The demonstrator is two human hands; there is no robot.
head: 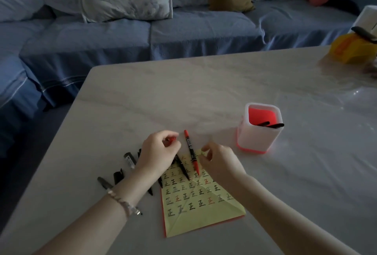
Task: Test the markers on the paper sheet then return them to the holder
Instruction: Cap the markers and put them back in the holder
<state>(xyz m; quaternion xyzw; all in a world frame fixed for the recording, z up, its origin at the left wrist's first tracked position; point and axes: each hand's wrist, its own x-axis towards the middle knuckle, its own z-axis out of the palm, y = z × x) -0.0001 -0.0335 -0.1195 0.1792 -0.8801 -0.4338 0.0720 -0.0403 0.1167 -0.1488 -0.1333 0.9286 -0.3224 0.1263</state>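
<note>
A yellow paper sheet (195,203) with rows of written test marks lies on the table. A red marker (191,151) lies uncapped across the sheet's top edge, tip toward me. My left hand (158,153) pinches a small red cap (171,139) just left of that marker. My right hand (219,162) hovers at the sheet's upper right corner with loosely curled fingers and holds nothing I can see. A black marker (182,167) lies between the hands. Several black markers (129,159) lie left of the sheet. The white and red holder (258,130) holds two black markers.
The pale marble table (183,95) has its left edge near a blue sofa (122,36) with cushions. A yellow box (355,49) with a dark object on it and a white container (369,17) stand at the far right corner.
</note>
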